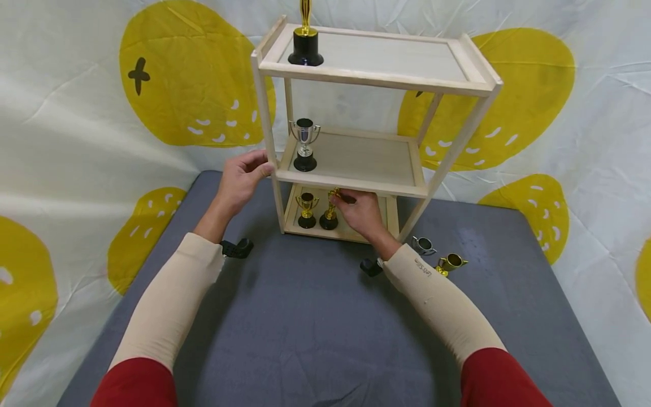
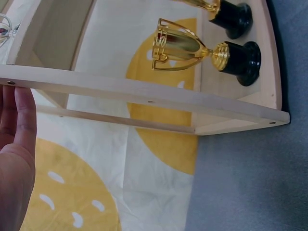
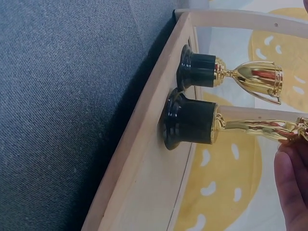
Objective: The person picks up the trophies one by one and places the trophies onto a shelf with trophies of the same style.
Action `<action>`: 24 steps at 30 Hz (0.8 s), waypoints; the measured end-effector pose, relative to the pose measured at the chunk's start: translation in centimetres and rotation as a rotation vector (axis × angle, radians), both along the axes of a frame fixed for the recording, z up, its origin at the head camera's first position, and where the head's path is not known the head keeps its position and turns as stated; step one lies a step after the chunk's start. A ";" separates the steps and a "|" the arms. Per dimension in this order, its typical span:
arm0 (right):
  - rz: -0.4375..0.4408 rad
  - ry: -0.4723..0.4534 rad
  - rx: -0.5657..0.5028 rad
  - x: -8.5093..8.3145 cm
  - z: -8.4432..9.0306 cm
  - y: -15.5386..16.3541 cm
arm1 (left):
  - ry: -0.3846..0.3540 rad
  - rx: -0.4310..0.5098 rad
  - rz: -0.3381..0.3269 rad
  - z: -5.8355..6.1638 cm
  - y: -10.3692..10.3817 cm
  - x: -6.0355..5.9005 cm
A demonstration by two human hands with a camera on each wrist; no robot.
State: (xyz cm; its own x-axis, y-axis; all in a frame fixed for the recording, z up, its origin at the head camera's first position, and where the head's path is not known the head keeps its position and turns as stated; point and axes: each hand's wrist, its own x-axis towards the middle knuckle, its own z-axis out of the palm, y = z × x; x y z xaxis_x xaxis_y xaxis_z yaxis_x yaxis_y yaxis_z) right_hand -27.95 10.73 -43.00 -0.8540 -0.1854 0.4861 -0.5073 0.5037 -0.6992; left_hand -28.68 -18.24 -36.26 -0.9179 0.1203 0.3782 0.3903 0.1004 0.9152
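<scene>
A three-tier wooden shelf stands on a grey mat. My right hand reaches into the bottom tier and pinches the top of a gold figure trophy on a black base; its fingers show beside the gold figure. To the left of it stands a gold cup trophy. My left hand grips the shelf's front left post, fingers beside the wood. A silver cup trophy stands on the middle tier, and a tall gold trophy on top.
Two small cups lie on the mat right of the shelf: a silver one and a gold one. A white cloth with yellow shapes hangs behind and around the mat.
</scene>
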 end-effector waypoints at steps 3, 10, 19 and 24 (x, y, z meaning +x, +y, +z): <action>0.004 0.002 0.005 -0.1 0.0 -0.1 | 0.005 0.006 -0.003 0.0 0.0 0.0; 0.021 0.011 0.025 -0.4 0.1 -0.1 | 0.006 0.013 -0.011 0.0 0.1 0.0; 0.042 0.026 0.073 -0.7 0.3 -0.2 | 0.014 0.022 -0.012 0.0 0.1 0.0; 0.072 0.003 0.065 -0.9 0.3 -0.3 | 0.013 0.020 -0.010 -0.1 0.0 -0.1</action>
